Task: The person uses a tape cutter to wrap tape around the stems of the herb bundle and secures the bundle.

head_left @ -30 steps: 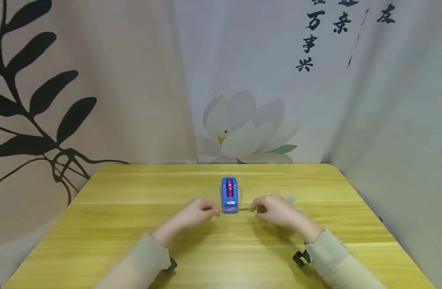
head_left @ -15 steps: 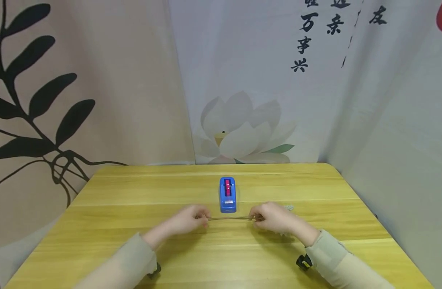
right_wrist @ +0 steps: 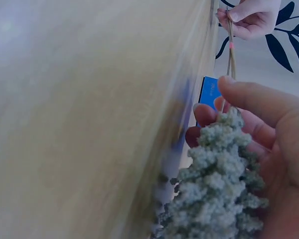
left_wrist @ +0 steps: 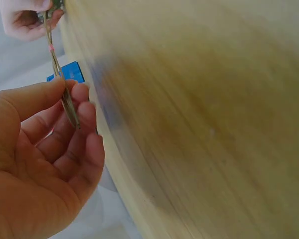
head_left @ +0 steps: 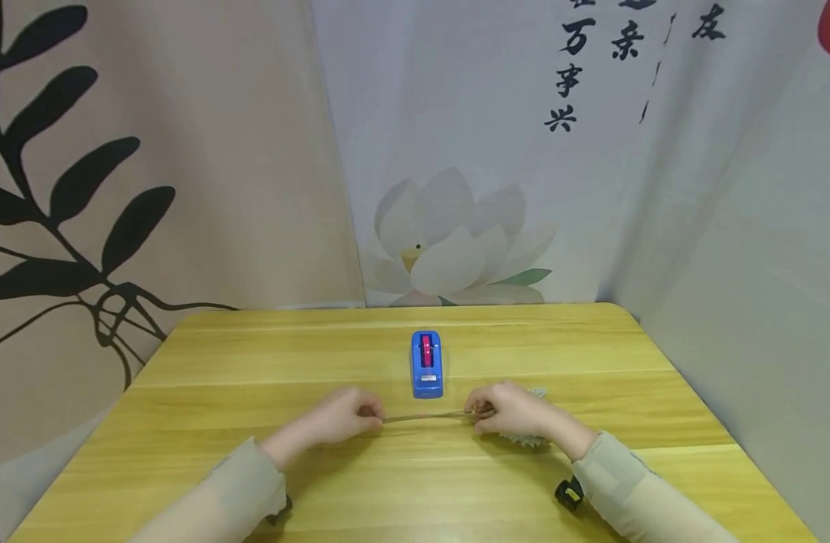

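Observation:
A bunch of dried flowers is held level above the table, its thin stems stretched between both hands. My left hand pinches the stem ends between thumb and fingers. Close to the flower heads, the stems are pinched by my right hand. Fluffy pale grey-green flower heads fill the space beside the right palm in the right wrist view. A small pink band wraps the stems between the hands. Just beyond the stems stands a blue tape dispenser with a pink-red roll.
The wooden table has its far edge against a printed curtain. Another curtain runs along its right side. A small black device is worn at the right wrist, under the sleeve.
Both hands have drawn the bunch back from over the dispenser's front end toward the body. The left hand has also moved left, showing more stem. The dispenser stays put on the table.

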Motion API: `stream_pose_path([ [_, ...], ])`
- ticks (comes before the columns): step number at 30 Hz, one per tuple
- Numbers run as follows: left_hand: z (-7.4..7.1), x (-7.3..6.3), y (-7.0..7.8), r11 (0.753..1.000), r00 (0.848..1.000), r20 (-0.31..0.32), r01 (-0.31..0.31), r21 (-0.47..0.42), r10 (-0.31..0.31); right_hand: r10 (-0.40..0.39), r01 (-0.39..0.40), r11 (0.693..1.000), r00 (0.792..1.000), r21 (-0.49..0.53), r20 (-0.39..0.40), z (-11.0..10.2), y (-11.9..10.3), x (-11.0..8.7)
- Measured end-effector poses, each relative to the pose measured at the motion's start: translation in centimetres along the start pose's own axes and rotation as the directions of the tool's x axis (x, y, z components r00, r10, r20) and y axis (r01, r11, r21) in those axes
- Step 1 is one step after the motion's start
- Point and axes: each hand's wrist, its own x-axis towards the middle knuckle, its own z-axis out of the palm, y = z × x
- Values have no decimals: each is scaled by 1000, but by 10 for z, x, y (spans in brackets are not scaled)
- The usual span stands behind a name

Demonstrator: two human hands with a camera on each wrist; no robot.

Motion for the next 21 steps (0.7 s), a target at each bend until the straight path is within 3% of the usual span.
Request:
stream_pose_path([
  [7, 1, 1, -3, 996, 1000, 1, 10, 89, -10, -2, 2, 1000, 1000, -21, -2, 2, 1, 2],
  [21, 0, -1, -1, 992, 1000, 12, 4, 126, -6, -11, 12, 996, 1000, -89, 16, 1, -4, 6],
])
